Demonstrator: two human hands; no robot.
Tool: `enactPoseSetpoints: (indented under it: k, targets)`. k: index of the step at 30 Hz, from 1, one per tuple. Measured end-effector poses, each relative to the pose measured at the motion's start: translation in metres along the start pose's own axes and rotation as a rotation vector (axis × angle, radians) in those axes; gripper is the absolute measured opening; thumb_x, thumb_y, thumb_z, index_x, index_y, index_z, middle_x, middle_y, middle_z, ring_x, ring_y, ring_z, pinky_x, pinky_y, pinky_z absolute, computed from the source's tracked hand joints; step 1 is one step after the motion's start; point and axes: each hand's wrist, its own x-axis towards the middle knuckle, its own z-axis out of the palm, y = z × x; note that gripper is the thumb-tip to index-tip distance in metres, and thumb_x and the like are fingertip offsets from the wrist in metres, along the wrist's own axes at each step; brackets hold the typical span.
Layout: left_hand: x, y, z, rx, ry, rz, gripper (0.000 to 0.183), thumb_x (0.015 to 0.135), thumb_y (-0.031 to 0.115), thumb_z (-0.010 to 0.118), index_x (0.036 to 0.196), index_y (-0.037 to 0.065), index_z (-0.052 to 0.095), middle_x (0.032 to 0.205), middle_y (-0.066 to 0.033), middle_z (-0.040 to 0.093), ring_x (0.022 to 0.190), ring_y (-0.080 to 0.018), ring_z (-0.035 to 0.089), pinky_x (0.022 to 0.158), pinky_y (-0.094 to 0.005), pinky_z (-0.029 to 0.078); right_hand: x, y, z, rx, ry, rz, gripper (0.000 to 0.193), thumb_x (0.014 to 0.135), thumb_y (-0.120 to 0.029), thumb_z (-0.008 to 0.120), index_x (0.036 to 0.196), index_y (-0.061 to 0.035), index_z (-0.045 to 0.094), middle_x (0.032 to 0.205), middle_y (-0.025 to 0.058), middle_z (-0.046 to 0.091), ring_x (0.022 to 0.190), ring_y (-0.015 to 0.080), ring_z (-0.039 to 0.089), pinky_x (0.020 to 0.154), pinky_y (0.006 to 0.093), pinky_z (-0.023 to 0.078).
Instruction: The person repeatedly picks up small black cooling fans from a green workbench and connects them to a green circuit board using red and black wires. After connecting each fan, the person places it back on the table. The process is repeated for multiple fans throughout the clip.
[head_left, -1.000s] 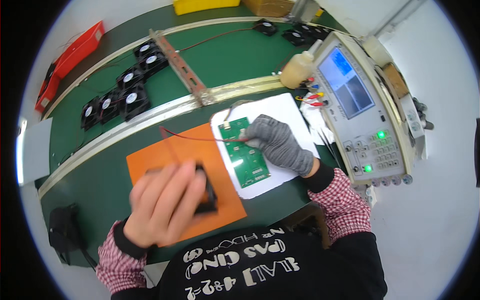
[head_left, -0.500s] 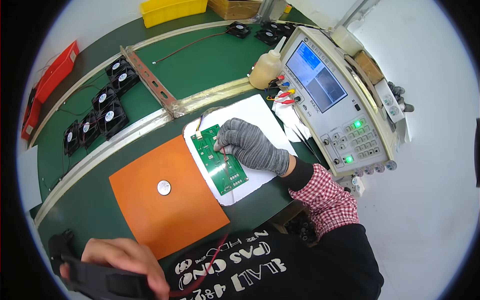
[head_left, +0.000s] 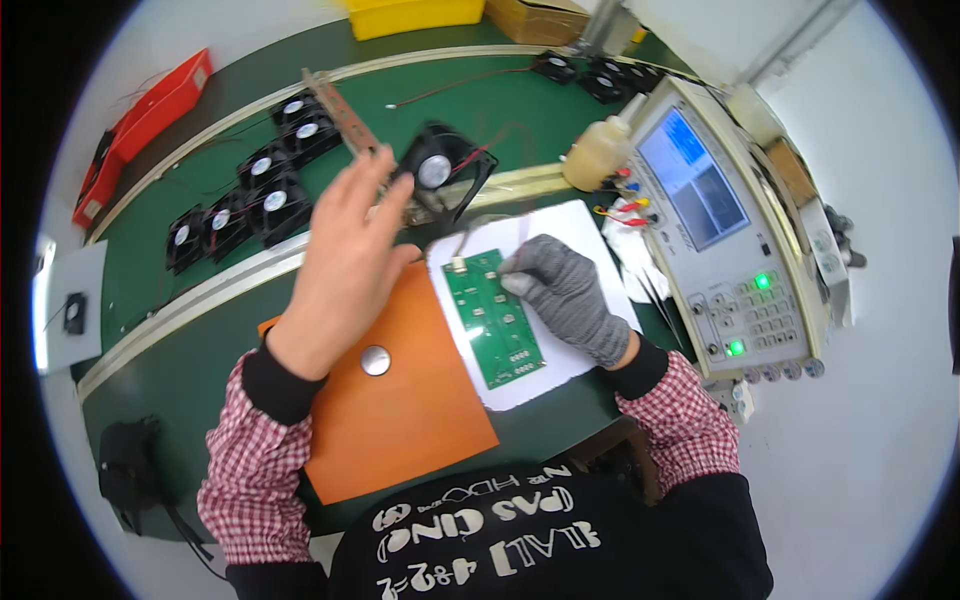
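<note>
My left hand, bare, reaches over the far edge of the orange mat, fingers spread. Just beyond its fingertips a black cooling fan with a red lead is tilted and blurred; whether the fingers touch it I cannot tell. My right hand, in a grey knit glove, is closed at the upper right side of the green circuit board. Thumb and fingertips are pressed together, and anything between them is hidden. The board lies on a white sheet. A round silvery disc rests on the mat.
Several black fans stand at the left beyond a metal rail. A test instrument with a lit screen fills the right, beside a squeeze bottle and tweezers. Red bins and a yellow bin sit at the back.
My left hand has swung from near my body up to the far side, and the fan has moved there from beside me. The right hand has shifted slightly off the board's middle.
</note>
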Motion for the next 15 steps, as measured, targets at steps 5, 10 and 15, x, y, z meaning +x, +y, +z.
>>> enactPoseSetpoints:
  k: [5, 10, 15]
  targets:
    - [-0.031, 0.014, 0.011, -0.292, -0.263, 0.09, 0.039, 0.071, 0.009, 0.077, 0.106, 0.002, 0.064, 0.12, -0.0167, 0.059, 0.113, -0.0355, 0.055, 0.096, -0.0434, 0.045, 0.002, -0.009, 0.004, -0.021, 0.027, 0.037, 0.018, 0.084, -0.011, 0.074, 0.1, -0.0061, 0.065, 0.091, 0.0084, 0.065, 0.079, 0.0212, 0.065, 0.073, 0.0321, 0.052]
    - [-0.025, -0.049, 0.02, 0.014, -0.216, -0.17, 0.049, 0.068, 0.014, 0.08, 0.111, 0.0, 0.062, 0.113, -0.0165, 0.059, 0.106, -0.035, 0.056, 0.093, -0.0415, 0.046, -0.003, -0.01, -0.004, -0.127, 0.12, 0.024, 0.009, 0.085, -0.005, 0.071, 0.094, -0.0031, 0.069, 0.087, 0.0102, 0.065, 0.081, 0.0228, 0.066, 0.074, 0.0317, 0.053]
    - [-0.038, -0.144, 0.01, 0.066, -0.234, -0.402, 0.042, 0.063, 0.02, 0.084, 0.098, 0.013, 0.062, 0.107, -0.0086, 0.059, 0.11, -0.0313, 0.053, 0.096, -0.0468, 0.037, 0.002, -0.015, 0.002, -0.087, 0.068, -0.064, 0.01, 0.086, -0.004, 0.071, 0.095, -0.0029, 0.069, 0.086, 0.0089, 0.066, 0.082, 0.0204, 0.066, 0.073, 0.0306, 0.053]
